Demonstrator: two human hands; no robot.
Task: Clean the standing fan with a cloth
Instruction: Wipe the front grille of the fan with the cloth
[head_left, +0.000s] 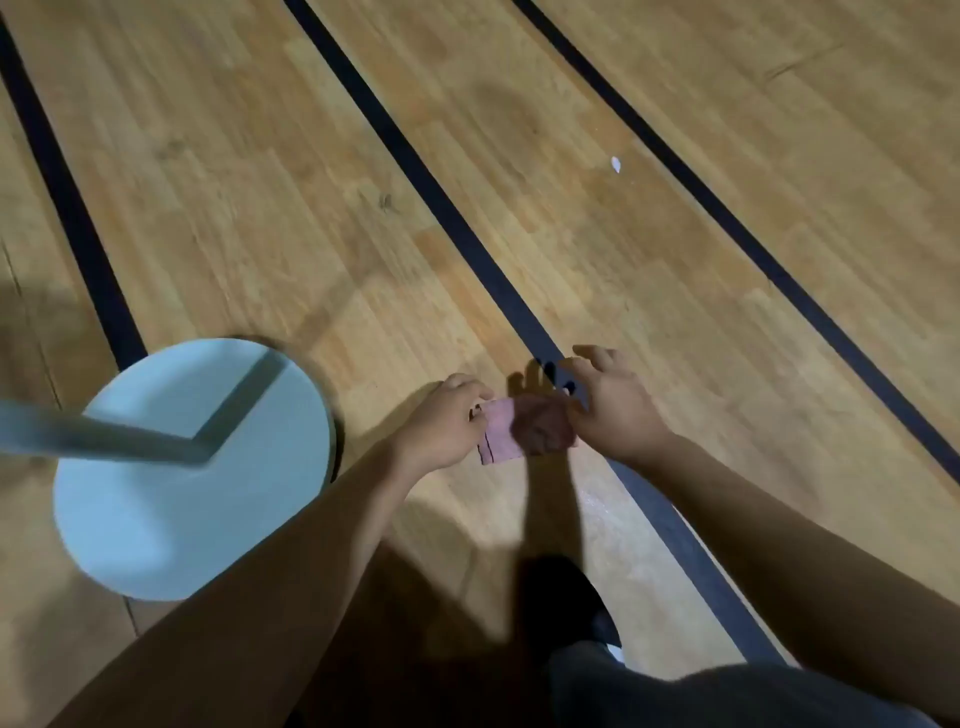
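Wooden floor fills the head view, pale planks crossed by dark lines running diagonally, with a small white scrap lying far off between two of them. At the left stands the fan's round pale base, flat on the floor, its grey pole rising from the middle and leaving the picture at the left edge, blurred; the fan's head is out of view. Just right of the base, both bare forearms reach forward, and the pink cloth is stretched between the hands above the floor, apart from the base. The left hand has its fingers curled, pinching the cloth's lighter left edge. The right hand meets the bunched, shadowed right end of the cloth at its thumb side, its fingers loosely spread beyond it; I cannot tell whether it grips. Below the hands a dark shoe rests on the floor, beside a grey trouser leg.
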